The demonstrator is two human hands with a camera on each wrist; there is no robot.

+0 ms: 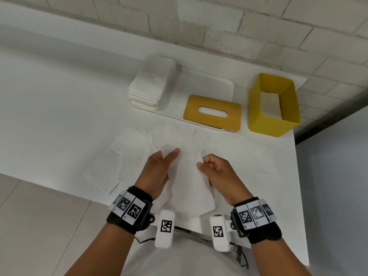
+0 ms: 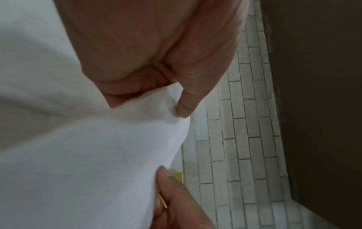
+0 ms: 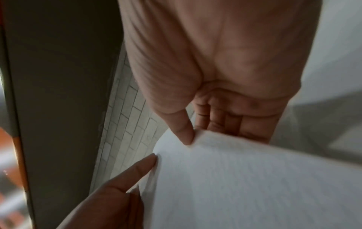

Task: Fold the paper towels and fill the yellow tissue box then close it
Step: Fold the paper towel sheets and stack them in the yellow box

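Nearest, a white folded paper towel (image 1: pixel 189 180) was held up between both hands. The left hand (image 1: pixel 159 172) pinched its left edge, forefinger straight; the right hand (image 1: pixel 217 172) curled on its right edge. The open yellow rectangular tissue box (image 1: pixel 274 120) stood far right, its slotted yellow lid (image 1: pixel 212 112) just left.

White table (image 1: pixel 59 108) carries tray (image 1: pixel 223 84), yellow box (image 1: pixel 273 124), loose paper towels (image 1: pixel 127 154).
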